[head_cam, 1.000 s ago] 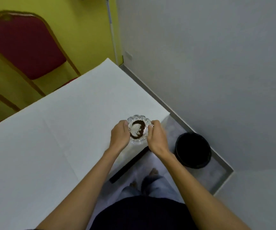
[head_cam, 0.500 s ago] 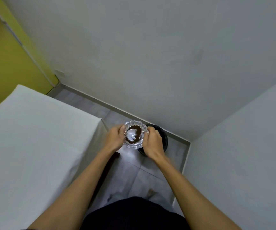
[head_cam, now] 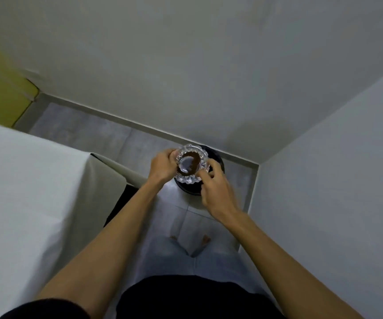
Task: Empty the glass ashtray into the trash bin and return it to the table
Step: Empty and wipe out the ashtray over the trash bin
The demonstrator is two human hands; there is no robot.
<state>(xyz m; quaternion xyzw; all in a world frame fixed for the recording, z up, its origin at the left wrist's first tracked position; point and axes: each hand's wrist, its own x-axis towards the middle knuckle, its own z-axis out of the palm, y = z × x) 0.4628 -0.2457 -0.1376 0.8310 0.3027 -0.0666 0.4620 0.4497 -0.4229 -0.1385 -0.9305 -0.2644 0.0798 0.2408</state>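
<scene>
Glass ashtray (head_cam: 191, 163) of brown ash, now off table (head_cam: 25, 192), over black bin (head_cam: 218, 161), both hands' grip on rim

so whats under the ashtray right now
The black bin sits below the ashtray, which both hands, left and right, hold. Only the bin's rim shows; its inside is covered.

Head view, steeply downward, edges perhaps distorted.
</scene>
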